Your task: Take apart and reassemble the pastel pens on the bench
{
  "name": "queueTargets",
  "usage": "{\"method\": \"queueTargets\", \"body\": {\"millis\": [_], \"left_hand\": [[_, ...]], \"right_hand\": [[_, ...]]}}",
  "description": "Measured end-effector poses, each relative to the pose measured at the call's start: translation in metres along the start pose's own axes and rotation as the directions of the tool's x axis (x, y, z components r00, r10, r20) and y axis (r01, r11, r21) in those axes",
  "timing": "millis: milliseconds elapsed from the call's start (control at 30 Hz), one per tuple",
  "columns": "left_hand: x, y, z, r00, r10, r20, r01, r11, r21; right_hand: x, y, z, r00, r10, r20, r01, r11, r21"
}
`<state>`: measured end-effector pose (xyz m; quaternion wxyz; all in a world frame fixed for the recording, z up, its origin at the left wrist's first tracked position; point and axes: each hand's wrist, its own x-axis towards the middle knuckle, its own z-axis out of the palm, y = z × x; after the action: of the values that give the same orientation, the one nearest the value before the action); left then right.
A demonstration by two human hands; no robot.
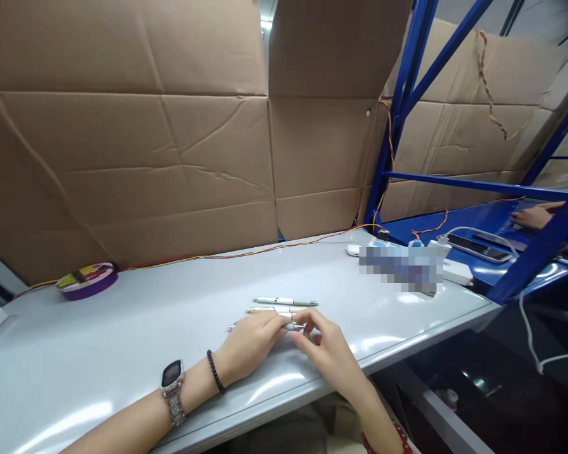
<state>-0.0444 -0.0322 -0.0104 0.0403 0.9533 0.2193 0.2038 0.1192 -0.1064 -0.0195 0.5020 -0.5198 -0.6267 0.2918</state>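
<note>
A slim pen [291, 326] with a pale bluish grip lies between my two hands, just above or on the white tabletop. My left hand [252, 343] is closed round its barrel, covering most of it, and one end pokes out on the left. At the other end, the thumb and fingers of my right hand [322, 343] pinch the silvery tip. Beyond my hands lies a pale green pen [285, 301]. Between it and my hands is a cream-coloured pen [265, 309], partly hidden behind my fingers.
A round purple tin [89, 281] sits at the back left of the white table [170, 302]. At the right stand a blurred-out box [402, 268] and white chargers. Cardboard [170, 145] walls the back; a blue frame [525, 252] rises at right. Another person's hand [534, 216] shows beyond.
</note>
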Motion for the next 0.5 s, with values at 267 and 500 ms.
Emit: {"method": "queueTargets", "body": {"millis": [267,500], "left_hand": [[0.0041,0.0102,0.0010,0.999,0.009,0.031,-0.008,0.999,-0.042],[-0.0006,0.0045,0.0045,0.999,-0.031,0.037,0.029,0.998,0.055]], "right_hand": [[0.0019,0.0029,0.0067,0.997,-0.026,-0.073,0.013,0.983,-0.182],[-0.0014,0.0043,-0.0004,0.998,0.007,0.059,-0.010,0.999,0.050]]}}
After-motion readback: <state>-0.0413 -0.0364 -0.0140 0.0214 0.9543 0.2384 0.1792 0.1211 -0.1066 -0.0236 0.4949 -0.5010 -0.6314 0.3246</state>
